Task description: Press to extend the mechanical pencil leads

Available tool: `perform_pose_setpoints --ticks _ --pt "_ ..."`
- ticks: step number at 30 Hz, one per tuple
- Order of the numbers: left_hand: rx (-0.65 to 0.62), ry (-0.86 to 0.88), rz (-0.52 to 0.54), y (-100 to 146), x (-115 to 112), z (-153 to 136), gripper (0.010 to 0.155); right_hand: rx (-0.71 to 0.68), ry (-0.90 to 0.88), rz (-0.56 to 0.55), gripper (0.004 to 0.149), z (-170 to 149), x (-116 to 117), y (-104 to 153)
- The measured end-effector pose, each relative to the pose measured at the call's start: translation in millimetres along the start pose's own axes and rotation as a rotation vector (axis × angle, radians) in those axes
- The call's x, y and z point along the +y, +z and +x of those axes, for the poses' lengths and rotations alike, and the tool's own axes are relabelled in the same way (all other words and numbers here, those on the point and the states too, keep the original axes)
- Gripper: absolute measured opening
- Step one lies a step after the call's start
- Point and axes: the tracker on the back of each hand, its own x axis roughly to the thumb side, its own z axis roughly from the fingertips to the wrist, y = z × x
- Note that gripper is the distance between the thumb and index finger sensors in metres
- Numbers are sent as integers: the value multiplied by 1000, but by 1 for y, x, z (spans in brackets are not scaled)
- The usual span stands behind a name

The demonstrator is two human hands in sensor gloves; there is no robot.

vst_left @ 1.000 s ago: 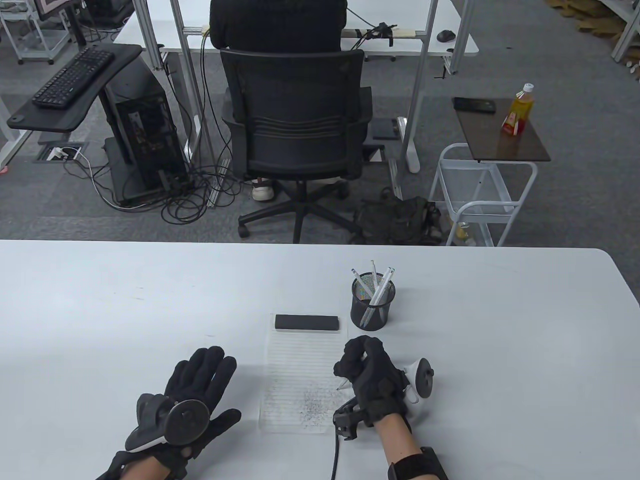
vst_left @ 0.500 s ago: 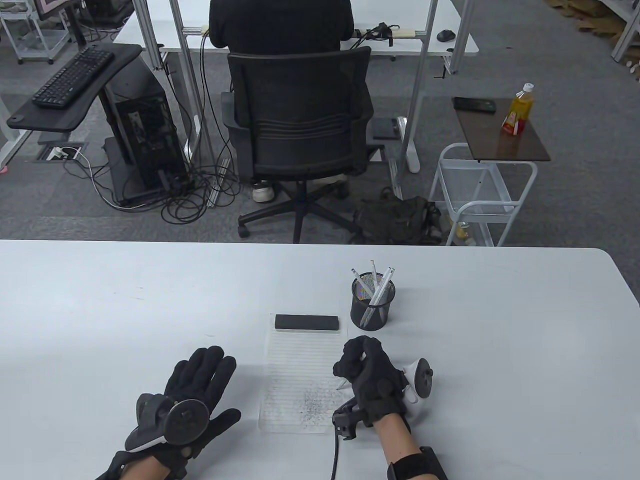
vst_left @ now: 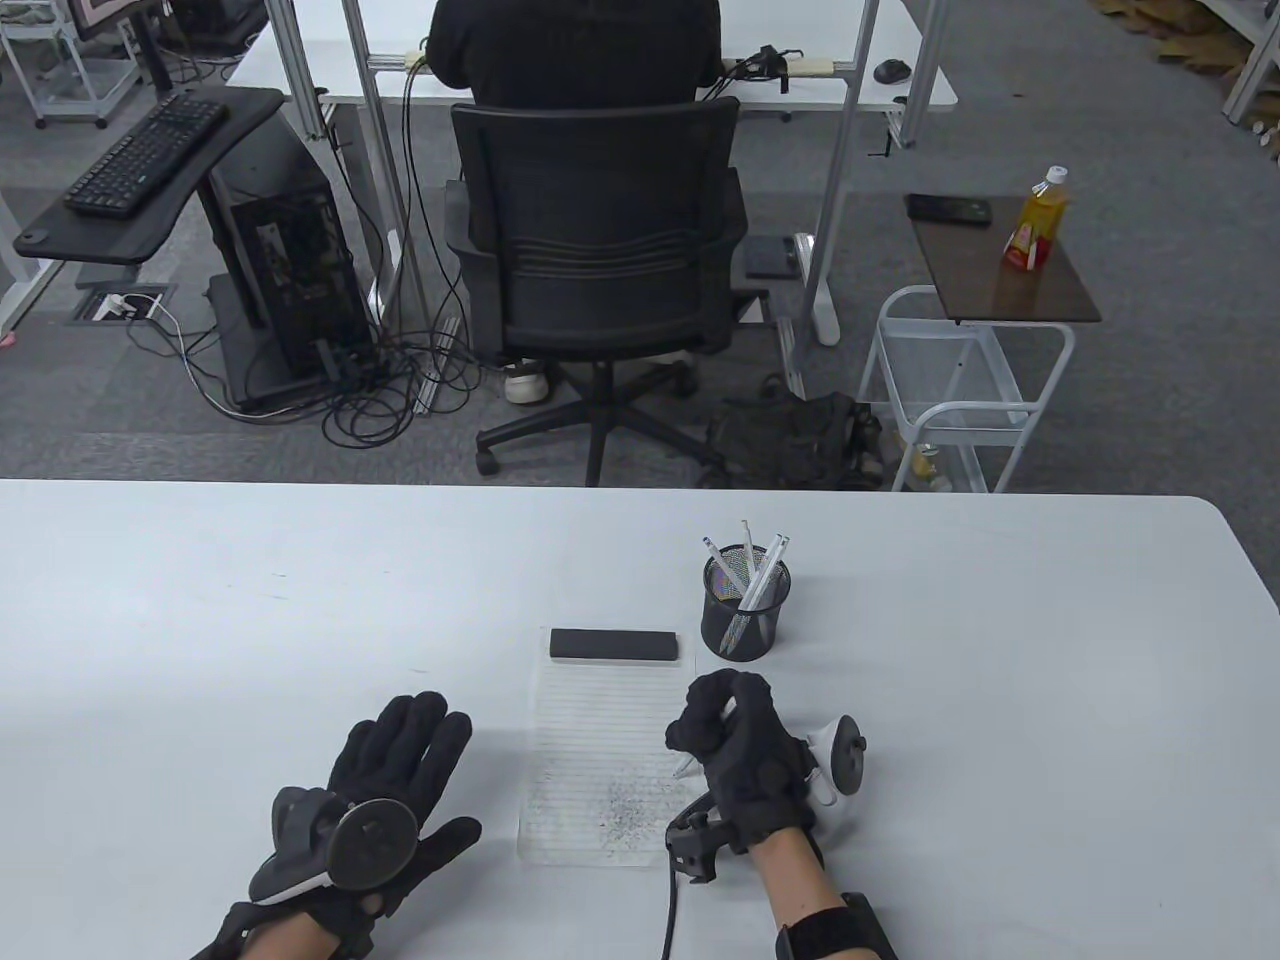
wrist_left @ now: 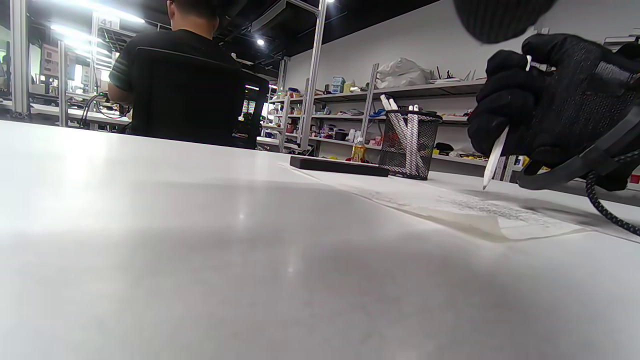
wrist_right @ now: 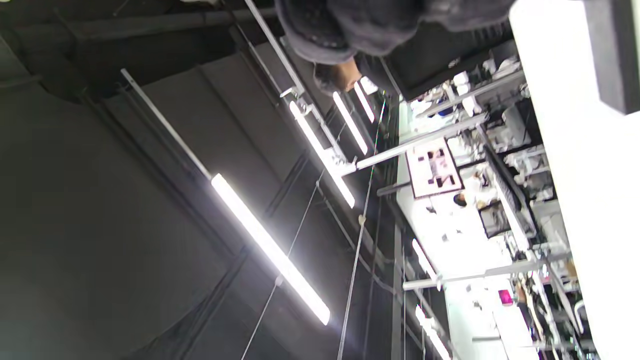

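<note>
My right hand (vst_left: pixel 728 740) grips a white mechanical pencil (wrist_left: pixel 495 156) in a fist, upright, tip down just above the lined paper (vst_left: pixel 610 745). The pencil's tip shows under the fist in the table view (vst_left: pixel 684 769), and its top end peeks out by the thumb (wrist_left: pixel 528 62). The paper carries a patch of grey pencil marks (vst_left: pixel 630 805). My left hand (vst_left: pixel 395 775) rests flat on the table, fingers spread, holding nothing, left of the paper. A black mesh cup (vst_left: pixel 745 600) behind the paper holds several more white pencils (vst_left: pixel 760 578).
A black rectangular block (vst_left: pixel 613 645) lies across the paper's top edge. The white table (vst_left: pixel 200 620) stretches left and right. A cable (vst_left: pixel 668 910) runs from my right wrist toward the near edge. Beyond the table a person sits in an office chair (vst_left: pixel 600 230).
My hands and the pencil have barely moved. The seated person beyond the table has shifted slightly right with the chair.
</note>
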Motion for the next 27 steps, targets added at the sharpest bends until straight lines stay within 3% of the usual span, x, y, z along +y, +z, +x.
perform_pose_setpoints --ticks 3,5,12,19,27 --pt "0 -4 3 0 1 0 93 -3 25 86 63 22 8 -6" --pt "-1 -5 0 0 0 0 93 33 103 97 53 37 10 -10" --pt "-13 -10 -18 -1 -3 3 92 231 919 127 49 76 2 -28" --pt "-15 -14 -14 -1 -2 3 92 444 1432 248 51 58 -8 -39" --pt "-17 -11 -17 -1 -3 4 92 483 1743 354 59 27 -12 -44"
